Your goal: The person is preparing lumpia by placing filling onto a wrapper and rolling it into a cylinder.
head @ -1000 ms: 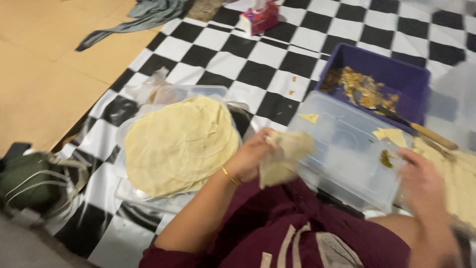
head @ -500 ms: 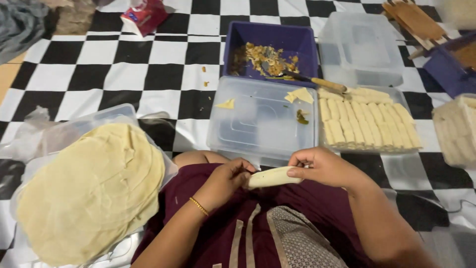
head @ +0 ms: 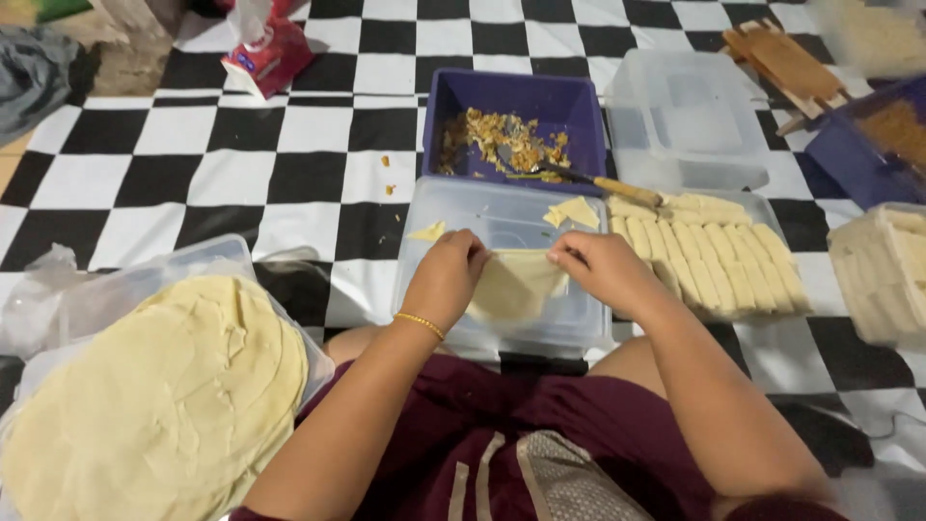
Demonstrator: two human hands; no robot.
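**Both hands pressed a pastry sheet onto an upturned clear container**

At the centre of the frame, the left hand [head: 446, 277] and the right hand [head: 603, 270] lay on opposite edges of a pale pastry sheet [head: 516, 285]. The sheet rested flat on a clear plastic container [head: 502, 333], just above the person's lap. The left hand's fingers were curled down onto the sheet's left edge, and a thin gold bangle [head: 421, 323] circled that wrist. The right hand pinched the sheet's upper right corner with bent fingers. Whether either hand had lifted the sheet at all could not be told.

Small triangular pastry scraps [head: 569, 212] lay on the container near its far edge. Directly above it in the frame stood a purple tub [head: 453, 106] holding a chopped yellow-orange filling [head: 502, 140], with a wooden-handled tool [head: 617, 186] leaning over the tub's lower right corner. To the right of the hands, a row of rolled pastries [head: 714, 256] lay side by side in a shallow tray. At the lower left sat a thick stack of round wrappers [head: 145, 405] inside a plastic bag. A second, lidded clear container [head: 685, 116] stood at the upper right, and everything rested on a black-and-white checked cloth [head: 241, 154].
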